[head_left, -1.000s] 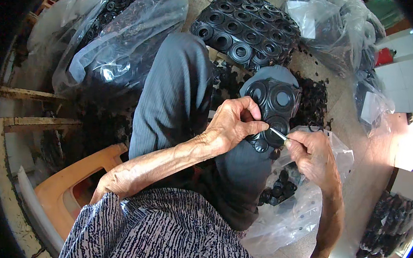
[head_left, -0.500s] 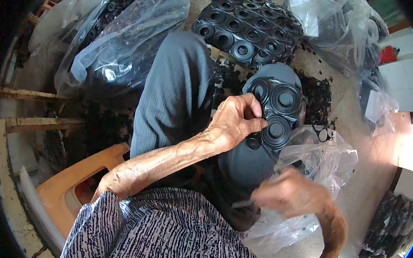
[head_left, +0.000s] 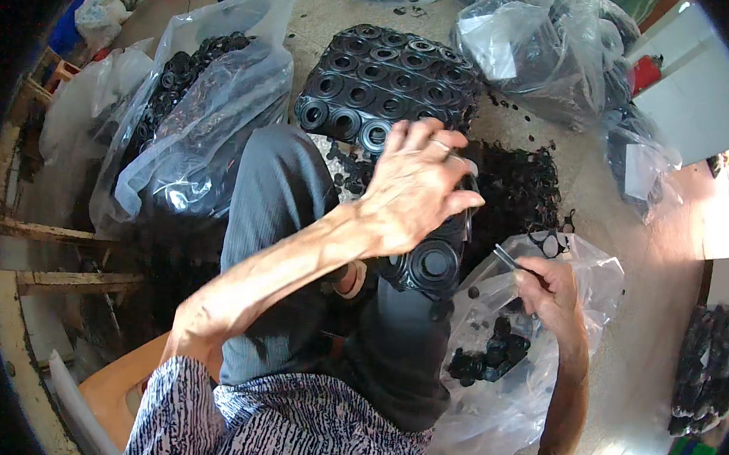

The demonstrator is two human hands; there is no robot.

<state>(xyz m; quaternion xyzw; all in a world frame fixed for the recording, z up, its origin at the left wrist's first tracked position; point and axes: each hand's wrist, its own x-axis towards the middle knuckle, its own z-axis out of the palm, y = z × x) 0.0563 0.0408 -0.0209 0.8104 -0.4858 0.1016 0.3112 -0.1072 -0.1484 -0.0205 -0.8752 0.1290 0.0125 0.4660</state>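
Observation:
My left hand [head_left: 414, 189] is raised over my lap and grips a black moulded rubber sheet with round discs [head_left: 431, 266], most of it hidden under the hand. My right hand [head_left: 550, 291] sits lower right, above an open clear plastic bag [head_left: 531, 383], and pinches a thin metal pick [head_left: 510, 259]. Small black rubber pieces [head_left: 486, 359] lie inside the bag. I sit with grey trousers [head_left: 272, 221] stretched forward.
A stack of black disc sheets [head_left: 387, 81] lies on the floor ahead, with loose black scraps [head_left: 520, 183] beside it. Clear bags of black parts stand at left [head_left: 194, 123] and top right [head_left: 555, 46]. A wooden stool [head_left: 121, 384] is at lower left.
My left hand has lifted and turned the disc sheet toward me. My right hand dropped toward the bag, then came back up beside the sheet holding the pick.

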